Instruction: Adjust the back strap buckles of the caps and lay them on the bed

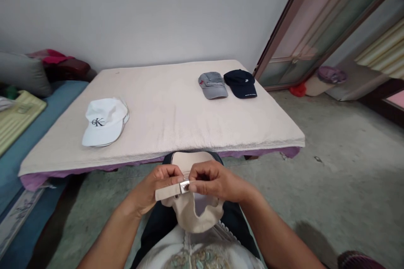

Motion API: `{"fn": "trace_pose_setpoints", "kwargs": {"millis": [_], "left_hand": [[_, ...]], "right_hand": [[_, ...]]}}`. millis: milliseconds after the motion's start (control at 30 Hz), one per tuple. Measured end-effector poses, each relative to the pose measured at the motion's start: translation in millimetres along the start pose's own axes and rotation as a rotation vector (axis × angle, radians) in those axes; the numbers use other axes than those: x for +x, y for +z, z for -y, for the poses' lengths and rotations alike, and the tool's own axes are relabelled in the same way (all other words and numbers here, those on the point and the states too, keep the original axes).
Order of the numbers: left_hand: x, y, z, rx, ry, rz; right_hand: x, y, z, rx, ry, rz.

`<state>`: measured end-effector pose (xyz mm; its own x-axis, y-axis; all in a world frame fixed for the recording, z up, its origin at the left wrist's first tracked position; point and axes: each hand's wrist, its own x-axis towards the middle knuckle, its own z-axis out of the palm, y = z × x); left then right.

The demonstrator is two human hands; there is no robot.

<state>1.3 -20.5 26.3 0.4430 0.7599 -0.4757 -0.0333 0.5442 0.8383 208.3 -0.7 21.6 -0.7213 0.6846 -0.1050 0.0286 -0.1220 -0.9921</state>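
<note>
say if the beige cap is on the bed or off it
Off: the left hand and right hand hold the beige cap over the lap, in front of the bed.

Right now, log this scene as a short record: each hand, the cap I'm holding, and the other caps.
Left hand: pinching the strap beside the metal buckle
Right hand: thumb and finger at the buckle's other side
Held cap: beige cap, over the lap, brim pointing away
Left on sheet: white cap, dark lettering
Far right on sheet: gray cap, navy cap, side by side
</note>
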Motion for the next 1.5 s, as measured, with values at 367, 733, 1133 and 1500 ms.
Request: {"fn": "trace_pose_setpoints", "kwargs": {"millis": [367,733,1133,1500], "left_hand": [[-6,-4.4,-10,0.192,-0.014,0.072],[-4,-2.1,-15,0.391,0.028,0.07],[1,-5.9,-23,0.348,-0.013,0.042],[2,-10.0,-22,0.301,0.0,0.101]], "right_hand": [[1,-2,-2,-0.069,0.028,0.025],[6,2,2,-0.167,0.03,-0.063],[9,-11,-4,0.087,-0.033,-0.008],[16,-10,-6,0.144,-0.068,0.032]]}}
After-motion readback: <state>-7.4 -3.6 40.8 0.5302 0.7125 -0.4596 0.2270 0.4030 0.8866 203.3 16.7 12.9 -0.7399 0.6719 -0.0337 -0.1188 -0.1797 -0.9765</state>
